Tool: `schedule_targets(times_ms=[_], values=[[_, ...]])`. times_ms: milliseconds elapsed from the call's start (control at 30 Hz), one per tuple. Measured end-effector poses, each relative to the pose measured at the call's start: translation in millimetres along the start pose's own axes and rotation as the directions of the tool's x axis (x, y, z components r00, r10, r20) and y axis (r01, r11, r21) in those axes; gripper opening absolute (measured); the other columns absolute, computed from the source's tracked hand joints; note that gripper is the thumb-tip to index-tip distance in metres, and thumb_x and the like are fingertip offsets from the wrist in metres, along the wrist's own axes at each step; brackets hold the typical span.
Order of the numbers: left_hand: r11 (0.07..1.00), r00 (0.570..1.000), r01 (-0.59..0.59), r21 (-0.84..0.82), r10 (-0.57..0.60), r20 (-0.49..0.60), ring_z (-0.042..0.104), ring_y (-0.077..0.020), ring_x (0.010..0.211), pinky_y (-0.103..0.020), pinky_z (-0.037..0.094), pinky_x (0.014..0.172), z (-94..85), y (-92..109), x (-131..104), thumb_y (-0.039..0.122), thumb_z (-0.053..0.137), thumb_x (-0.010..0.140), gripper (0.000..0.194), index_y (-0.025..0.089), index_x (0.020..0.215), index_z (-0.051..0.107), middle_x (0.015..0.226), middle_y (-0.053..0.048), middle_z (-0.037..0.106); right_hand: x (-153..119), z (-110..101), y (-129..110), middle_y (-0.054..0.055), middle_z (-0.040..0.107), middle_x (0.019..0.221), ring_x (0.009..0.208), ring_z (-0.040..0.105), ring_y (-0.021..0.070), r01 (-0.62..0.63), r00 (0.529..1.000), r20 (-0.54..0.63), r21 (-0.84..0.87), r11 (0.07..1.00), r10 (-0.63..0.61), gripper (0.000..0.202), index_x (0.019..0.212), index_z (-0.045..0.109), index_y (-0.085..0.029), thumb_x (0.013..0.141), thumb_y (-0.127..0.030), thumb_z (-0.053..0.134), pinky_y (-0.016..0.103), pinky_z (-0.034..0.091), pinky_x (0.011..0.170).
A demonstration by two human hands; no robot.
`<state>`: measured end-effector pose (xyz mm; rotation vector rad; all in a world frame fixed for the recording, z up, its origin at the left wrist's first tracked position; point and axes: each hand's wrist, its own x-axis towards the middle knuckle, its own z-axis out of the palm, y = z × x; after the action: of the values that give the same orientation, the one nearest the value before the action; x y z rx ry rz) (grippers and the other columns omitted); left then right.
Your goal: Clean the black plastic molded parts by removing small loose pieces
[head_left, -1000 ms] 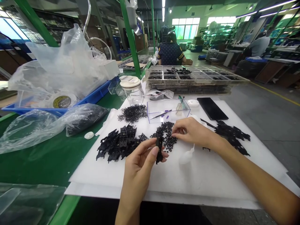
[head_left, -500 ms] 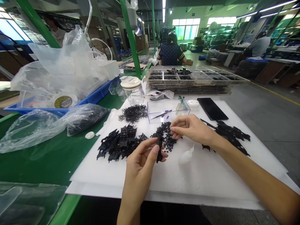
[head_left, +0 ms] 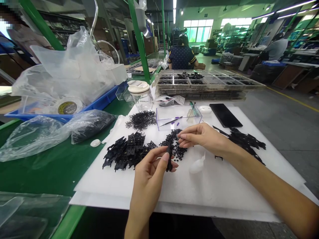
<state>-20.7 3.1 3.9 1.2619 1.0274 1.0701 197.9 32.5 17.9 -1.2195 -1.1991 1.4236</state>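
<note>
A narrow black part [head_left: 169, 159] stands nearly upright between the thumb and fingers of my left hand [head_left: 151, 172]. Just up and to the right of it, my right hand [head_left: 199, 136] has thumb and fingertips pinched together over the pile of small black pieces [head_left: 179, 151]; whatever is between them is too small to name. Flat black frames [head_left: 124, 152] lie heaped left of my left hand, with thin black clips [head_left: 141, 120] behind them. A white squeeze bottle [head_left: 197, 165] rests below my right hand.
Behind the hands is a clear box [head_left: 178, 118] with tweezers. A phone [head_left: 225, 115] and more black frames [head_left: 245, 142] lie to the right. A lidded cup [head_left: 141, 94], stacked compartment trays [head_left: 206, 81] and a blue bin [head_left: 99, 99] stand farther back. A person [head_left: 181, 54] sits beyond.
My right hand has shifted slightly left, its fingertips nearer the part in my left hand. My left hand is almost unmoved. At the far left, a person has come further into view.
</note>
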Motion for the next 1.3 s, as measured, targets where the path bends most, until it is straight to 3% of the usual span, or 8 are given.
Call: schedule_targets(times_ms=[133, 267, 533, 867, 1100, 1300], values=[[0.999, 1.000, 0.010, -0.053, -0.011, -0.021, 0.074, -0.0164, 0.070, -0.023, 0.061, 0.068, 0.9, -1, 1, 0.040, 0.072, 0.093, 0.025, 0.018, 0.107, 0.072, 0.077, -0.002, 0.079, -1, 3, -1, 0.008, 0.081, 0.094, 0.086, 0.078, 0.0156, 0.030, 0.999, 0.019, -0.040, 0.999, -0.030, 0.019, 0.102, 0.081, -0.014, 0.088, -0.027, 0.080, 0.024, 0.066, 0.081], [0.995, 0.999, 0.036, -0.090, -0.039, -0.029, 0.074, -0.0150, 0.065, -0.020, 0.060, 0.058, 1.7, 0, 2, 0.039, 0.074, 0.092, 0.026, 0.017, 0.105, 0.072, 0.081, -0.003, 0.079, -4, 9, -6, 0.007, 0.081, 0.087, 0.080, 0.078, 0.0163, 0.069, 0.997, 0.022, -0.038, 0.997, -0.068, 0.022, 0.095, 0.080, -0.014, 0.081, -0.029, 0.087, 0.022, 0.066, 0.075], [0.997, 0.994, 0.013, -0.080, -0.022, -0.105, 0.072, -0.0136, 0.061, -0.019, 0.057, 0.055, 10.3, 9, -2, 0.032, 0.070, 0.094, 0.018, 0.015, 0.100, 0.072, 0.078, -0.001, 0.077, -10, 16, -7, 0.006, 0.080, 0.082, 0.078, 0.078, 0.0163, 0.203, 0.960, 0.202, -0.017, 0.979, -0.196, 0.014, 0.097, 0.082, -0.016, 0.086, -0.025, 0.082, 0.022, 0.065, 0.073], [0.997, 0.999, 0.004, -0.074, -0.008, -0.047, 0.073, -0.0137, 0.066, -0.020, 0.061, 0.060, 1.9, 2, 3, 0.038, 0.072, 0.094, 0.023, 0.016, 0.099, 0.072, 0.079, 0.000, 0.076, -10, 18, -3, 0.007, 0.080, 0.083, 0.081, 0.079, 0.0205, 0.194, 0.963, 0.201, -0.045, 0.980, -0.181, 0.019, 0.097, 0.079, -0.015, 0.086, -0.030, 0.082, 0.029, 0.066, 0.074], [0.999, 1.000, -0.016, -0.047, 0.015, -0.028, 0.073, -0.0130, 0.067, -0.020, 0.061, 0.062, 3.0, 1, 2, 0.039, 0.070, 0.096, 0.023, 0.016, 0.099, 0.071, 0.080, 0.000, 0.076, -10, 20, -1, 0.003, 0.076, 0.083, 0.076, 0.071, 0.0145, 0.251, 0.953, 0.209, -0.145, 0.957, -0.218, 0.013, 0.092, 0.079, -0.017, 0.085, -0.028, 0.083, 0.024, 0.058, 0.071], [0.999, 0.999, -0.018, -0.048, 0.015, -0.049, 0.072, -0.0131, 0.065, -0.020, 0.060, 0.061, 3.7, -1, 1, 0.038, 0.072, 0.095, 0.022, 0.017, 0.100, 0.069, 0.077, 0.000, 0.076, -8, 23, -1, 0.003, 0.074, 0.080, 0.073, 0.066, 0.0149, 0.247, 0.958, 0.192, -0.182, 0.952, -0.212, 0.016, 0.088, 0.079, -0.016, 0.081, -0.029, 0.085, 0.026, 0.053, 0.067]])
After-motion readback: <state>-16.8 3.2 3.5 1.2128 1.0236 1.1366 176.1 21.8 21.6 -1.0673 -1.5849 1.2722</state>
